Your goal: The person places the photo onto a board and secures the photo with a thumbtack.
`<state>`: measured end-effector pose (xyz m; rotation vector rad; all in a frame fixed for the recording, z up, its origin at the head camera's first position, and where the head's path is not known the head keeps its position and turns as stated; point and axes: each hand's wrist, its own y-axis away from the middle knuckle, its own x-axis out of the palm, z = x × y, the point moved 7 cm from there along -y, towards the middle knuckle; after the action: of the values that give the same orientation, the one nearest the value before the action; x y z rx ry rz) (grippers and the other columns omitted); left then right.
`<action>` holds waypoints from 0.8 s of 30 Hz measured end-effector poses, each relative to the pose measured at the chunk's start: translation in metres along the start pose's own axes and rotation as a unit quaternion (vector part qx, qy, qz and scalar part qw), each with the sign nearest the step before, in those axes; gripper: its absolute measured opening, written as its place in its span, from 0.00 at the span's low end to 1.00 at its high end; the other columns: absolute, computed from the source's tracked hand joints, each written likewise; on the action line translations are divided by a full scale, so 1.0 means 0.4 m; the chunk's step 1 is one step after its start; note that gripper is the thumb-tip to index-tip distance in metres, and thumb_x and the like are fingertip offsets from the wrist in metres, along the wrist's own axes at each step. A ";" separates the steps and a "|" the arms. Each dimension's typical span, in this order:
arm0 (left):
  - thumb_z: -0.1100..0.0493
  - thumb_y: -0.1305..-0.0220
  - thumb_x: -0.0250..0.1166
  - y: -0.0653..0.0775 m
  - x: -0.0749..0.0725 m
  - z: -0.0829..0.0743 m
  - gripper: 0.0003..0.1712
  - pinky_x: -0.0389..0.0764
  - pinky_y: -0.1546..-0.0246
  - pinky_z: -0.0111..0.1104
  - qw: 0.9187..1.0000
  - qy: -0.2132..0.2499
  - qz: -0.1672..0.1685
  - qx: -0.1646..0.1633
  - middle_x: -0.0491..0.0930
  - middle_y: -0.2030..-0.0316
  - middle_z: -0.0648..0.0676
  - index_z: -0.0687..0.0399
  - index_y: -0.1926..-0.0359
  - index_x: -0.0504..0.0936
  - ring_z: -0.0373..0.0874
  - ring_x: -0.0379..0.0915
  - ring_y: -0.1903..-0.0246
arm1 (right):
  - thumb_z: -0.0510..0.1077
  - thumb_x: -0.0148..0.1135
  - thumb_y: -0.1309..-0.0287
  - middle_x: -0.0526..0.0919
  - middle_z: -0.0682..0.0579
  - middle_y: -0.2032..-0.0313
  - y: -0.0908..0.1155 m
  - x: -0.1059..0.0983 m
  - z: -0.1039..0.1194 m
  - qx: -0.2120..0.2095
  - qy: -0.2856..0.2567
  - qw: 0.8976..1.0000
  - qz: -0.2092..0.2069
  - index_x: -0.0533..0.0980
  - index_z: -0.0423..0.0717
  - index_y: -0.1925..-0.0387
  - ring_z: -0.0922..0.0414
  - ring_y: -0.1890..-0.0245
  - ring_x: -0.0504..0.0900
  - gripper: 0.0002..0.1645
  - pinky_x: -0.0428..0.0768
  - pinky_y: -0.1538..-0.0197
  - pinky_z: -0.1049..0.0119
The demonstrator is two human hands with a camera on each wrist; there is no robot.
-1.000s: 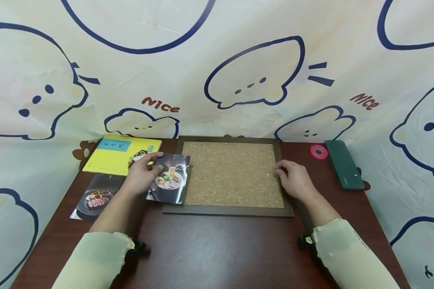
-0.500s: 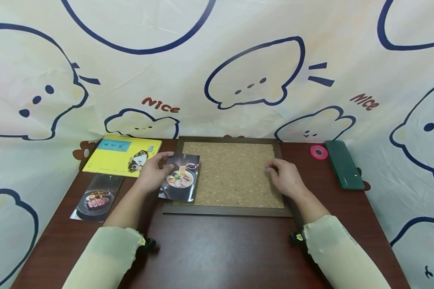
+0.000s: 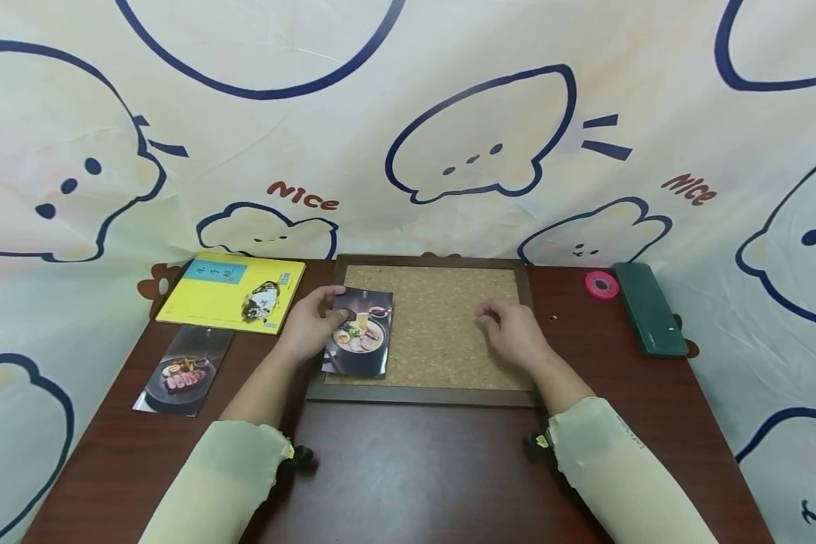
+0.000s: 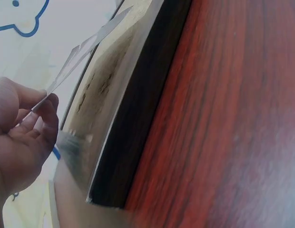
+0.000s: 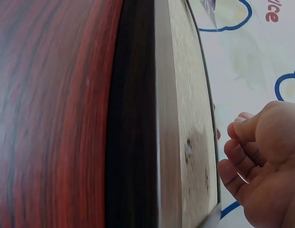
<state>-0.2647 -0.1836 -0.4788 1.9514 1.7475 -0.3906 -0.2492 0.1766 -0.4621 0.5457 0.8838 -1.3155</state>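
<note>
My left hand [image 3: 311,325] pinches a photo card [image 3: 360,337] of a noodle bowl by its left edge. In the left wrist view this photo [image 4: 76,61] shows nearly edge-on, tilted above the cork. Under it lies a framed cork board [image 3: 449,332], its left part covered by the card in the head view. My right hand [image 3: 511,332] hovers over the board's right side, thumb and fingertips drawn together. Nothing shows between those fingers in the right wrist view, where the right hand [image 5: 276,166] is seen from the thumb side.
On the left are a yellow book [image 3: 227,291] and a second photo [image 3: 185,374] of sliced meat on a dark plate. A pink tape roll [image 3: 601,285] and a green case [image 3: 649,310] lie at the right back. A patterned cloth [image 3: 449,113] hangs behind the table.
My left hand has carried the noodle photo rightward, farther over the cork board. The right hand has moved left from the frame's right edge to above the cork.
</note>
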 end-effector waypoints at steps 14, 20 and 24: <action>0.59 0.30 0.68 -0.031 0.048 -0.011 0.29 0.83 0.55 0.45 1.000 0.008 -0.004 0.005 0.73 0.36 0.61 0.47 0.31 0.75 0.55 0.81 0.47 | 0.43 0.61 0.26 0.87 0.48 0.52 -0.038 0.059 0.061 0.003 -0.006 1.000 0.029 0.83 0.46 0.52 0.49 0.47 0.84 0.09 0.80 0.44 0.50; 0.59 0.31 0.69 -0.047 0.065 -0.017 0.29 0.82 0.58 0.42 1.000 -0.007 -0.001 0.015 0.74 0.35 0.60 0.48 0.31 0.75 0.53 0.80 0.51 | 0.43 0.60 0.26 0.87 0.49 0.51 -0.050 0.082 0.080 0.006 -0.016 0.999 0.037 0.83 0.47 0.51 0.49 0.46 0.84 0.09 0.80 0.43 0.50; 0.58 0.32 0.70 -0.054 0.067 -0.022 0.30 0.80 0.56 0.44 0.999 -0.038 -0.014 0.036 0.76 0.37 0.60 0.49 0.31 0.75 0.53 0.78 0.52 | 0.43 0.61 0.26 0.87 0.50 0.52 -0.059 0.099 0.096 0.006 -0.026 0.999 0.038 0.83 0.48 0.53 0.50 0.48 0.84 0.08 0.80 0.43 0.50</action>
<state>-0.2834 -0.1551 -0.4889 1.9368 1.7354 -0.5381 -0.2624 0.1184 -0.4689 0.5460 0.8062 -1.2615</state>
